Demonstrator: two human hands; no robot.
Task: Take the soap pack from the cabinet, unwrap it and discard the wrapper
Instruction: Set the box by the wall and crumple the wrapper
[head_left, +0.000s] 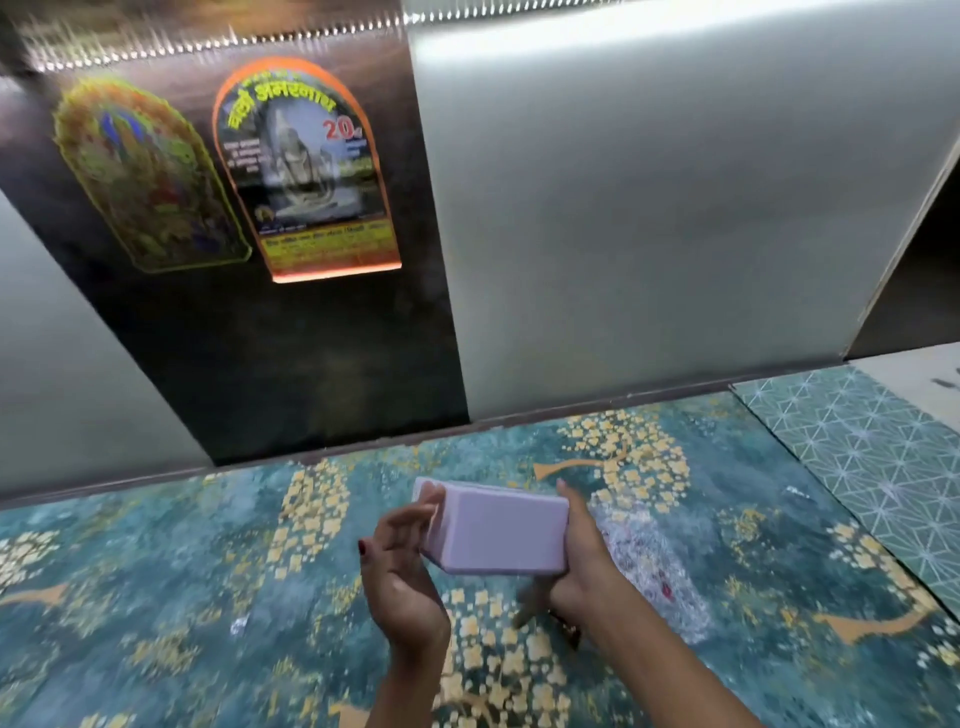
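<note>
Head view. A pale lilac soap bar, rectangular with softly rounded edges and a plain, matte upper face, is held in the air between both hands, above a teal floor covering printed with clusters of yellow blossoms. A strip of lighter material shows along the bar's far edge; whether this is wrapper cannot be told because of motion blur. The left hand is largely open, palm turned toward the bar, its fingers loosely curved with the fingertips touching the bar's left end. The right hand is closed around the bar's right end, thumb lying along the far side and the remaining fingers hidden beneath. Behind the hands stand grey cabinet doors and a dark panel bearing two arch-shaped stickers. A geometric-patterned mat lies at right.
</note>
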